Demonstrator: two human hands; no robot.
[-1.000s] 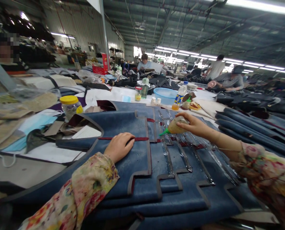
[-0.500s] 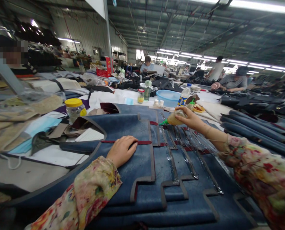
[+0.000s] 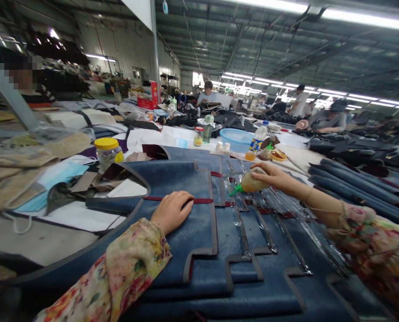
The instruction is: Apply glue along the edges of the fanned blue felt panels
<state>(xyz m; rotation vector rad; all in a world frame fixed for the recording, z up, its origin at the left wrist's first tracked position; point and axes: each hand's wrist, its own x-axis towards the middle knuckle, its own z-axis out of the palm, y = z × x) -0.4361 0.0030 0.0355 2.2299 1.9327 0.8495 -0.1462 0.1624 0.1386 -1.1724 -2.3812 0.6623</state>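
Note:
My right hand (image 3: 269,175) is wrapped round a squeeze bottle (image 3: 250,181) of yellowish liquid, tilted with its green nozzle down to the left. The nozzle tip is close to a grey edge strip; whether it touches cannot be made out. Several overlapping blue leather-like panels (image 3: 172,174) with grey edges and dark red strips lie in front of me. Shiny wet-looking streaks (image 3: 241,228) run along the right-hand panels. My left hand (image 3: 174,212) rests palm down on the leftmost panel, fingers stretched out beside a red strip.
A jar with a yellow lid (image 3: 108,152) stands left among scraps and a blue face mask (image 3: 60,181). Behind the panels are a blue basin (image 3: 237,137), a labelled plastic bottle (image 3: 258,138) and small jars. Folded blue pieces (image 3: 350,192) lie right. Other people work farther back.
My right hand has drawn the squeeze bottle toward me, its nozzle moving from near the upper red tab down toward the middle red strip. My left hand stays in place on the panel.

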